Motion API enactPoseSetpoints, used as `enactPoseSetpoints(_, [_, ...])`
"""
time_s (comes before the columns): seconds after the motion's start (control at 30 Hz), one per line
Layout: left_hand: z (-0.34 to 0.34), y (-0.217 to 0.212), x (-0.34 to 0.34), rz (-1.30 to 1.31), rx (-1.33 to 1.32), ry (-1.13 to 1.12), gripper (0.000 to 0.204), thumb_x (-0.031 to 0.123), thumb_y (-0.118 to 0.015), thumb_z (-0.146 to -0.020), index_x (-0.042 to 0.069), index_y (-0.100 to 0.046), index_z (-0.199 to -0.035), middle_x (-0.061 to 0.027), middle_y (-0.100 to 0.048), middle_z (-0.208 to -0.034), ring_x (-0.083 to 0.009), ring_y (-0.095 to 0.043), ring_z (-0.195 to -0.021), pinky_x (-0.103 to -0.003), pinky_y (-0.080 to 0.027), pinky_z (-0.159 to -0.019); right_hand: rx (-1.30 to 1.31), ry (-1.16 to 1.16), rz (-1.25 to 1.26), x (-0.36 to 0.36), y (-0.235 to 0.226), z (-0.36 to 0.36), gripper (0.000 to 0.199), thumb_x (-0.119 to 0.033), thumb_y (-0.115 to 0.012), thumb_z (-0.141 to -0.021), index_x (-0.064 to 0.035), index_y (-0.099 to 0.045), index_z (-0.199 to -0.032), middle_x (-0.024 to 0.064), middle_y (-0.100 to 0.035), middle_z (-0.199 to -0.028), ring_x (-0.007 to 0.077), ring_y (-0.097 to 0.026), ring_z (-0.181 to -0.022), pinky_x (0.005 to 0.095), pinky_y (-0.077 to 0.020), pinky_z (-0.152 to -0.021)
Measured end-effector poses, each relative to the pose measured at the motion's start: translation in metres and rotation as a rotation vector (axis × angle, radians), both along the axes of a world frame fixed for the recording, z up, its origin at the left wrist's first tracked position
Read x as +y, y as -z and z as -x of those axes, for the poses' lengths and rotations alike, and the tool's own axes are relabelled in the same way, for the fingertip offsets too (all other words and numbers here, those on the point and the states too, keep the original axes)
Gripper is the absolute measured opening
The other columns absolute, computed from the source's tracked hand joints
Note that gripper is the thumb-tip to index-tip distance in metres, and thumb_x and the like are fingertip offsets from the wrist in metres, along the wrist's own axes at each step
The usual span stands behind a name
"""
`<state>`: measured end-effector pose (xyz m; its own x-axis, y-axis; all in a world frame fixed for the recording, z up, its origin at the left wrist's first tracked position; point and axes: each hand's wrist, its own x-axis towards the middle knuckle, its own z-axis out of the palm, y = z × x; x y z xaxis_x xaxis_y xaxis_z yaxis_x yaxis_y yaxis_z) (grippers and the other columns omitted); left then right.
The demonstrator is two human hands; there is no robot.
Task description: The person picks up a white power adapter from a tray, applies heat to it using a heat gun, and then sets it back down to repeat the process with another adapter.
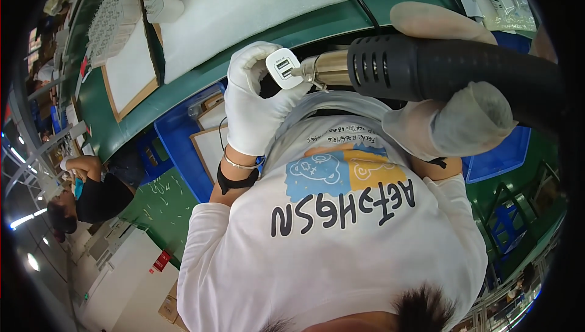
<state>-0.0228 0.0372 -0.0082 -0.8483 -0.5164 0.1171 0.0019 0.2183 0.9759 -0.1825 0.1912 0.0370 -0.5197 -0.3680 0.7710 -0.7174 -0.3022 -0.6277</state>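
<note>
Head view, close above workbench [256, 39]

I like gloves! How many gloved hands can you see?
2: the left hand holds a white charger, the right hand grips a black heat gun. More may be hidden.

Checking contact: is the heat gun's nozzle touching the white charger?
Touching: the heat gun nozzle tip meets the white charger held in the left hand.

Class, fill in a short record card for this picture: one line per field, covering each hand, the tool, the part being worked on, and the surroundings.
Left hand: white glove, holds the charger
Charger: small, white, two ports facing the camera
Right hand: gloved, grips the heat gun
Heat gun: black body, metal nozzle at the charger
Bench: green, with a white foam sheet
Nearby: blue bin
</note>
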Motion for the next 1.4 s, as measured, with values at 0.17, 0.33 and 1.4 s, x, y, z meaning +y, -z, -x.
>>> enactPoseSetpoints(0.17, [0.0,0.0,-0.001,-0.022,-0.021,0.009,0.058,-0.003,-0.08,-0.065,0.006,-0.048,-0.112,-0.0068,-0.054,-0.109,-0.0151,-0.058,-0.096,-0.029,-0.05,-0.086,-0.138,0.065,-0.147,0.004,-0.01,-0.009,0.071,-0.056,-0.034,-0.095,0.0082,-0.064,-0.092,0.0143,-0.067,-0.073,0.0171,-0.062,-0.055,0.0236,-0.0506,-0.05])
enactPoseSetpoints(0.33, [-0.002,0.0,-0.001,-0.068,-0.02,-0.013,0.059,-0.005,-0.079,-0.065,0.005,-0.047,-0.113,-0.0069,-0.054,-0.11,-0.0156,-0.058,-0.097,-0.029,-0.05,-0.086,-0.325,-0.005,0.088,0.011,0.012,-0.007,0.073,-0.058,-0.035,-0.094,0.0085,-0.064,-0.09,0.0154,-0.067,-0.074,0.0178,-0.062,-0.053,0.0242,-0.0509,-0.048])
enactPoseSetpoints(1.4, [-0.002,0.004,-0.003,-0.067,-0.001,0.001,0.058,-0.005,-0.079,-0.065,0.005,-0.05,-0.115,-0.0081,-0.049,-0.117,-0.0166,-0.057,-0.101,-0.03,-0.048,-0.089,-0.363,0.281,-0.017,-0.003,-0.003,-0.027,0.075,-0.059,-0.034,-0.094,0.0118,-0.038,-0.118,0.0158,-0.068,-0.08,0.0158,-0.062,-0.054,0.0229,-0.0526,-0.054])
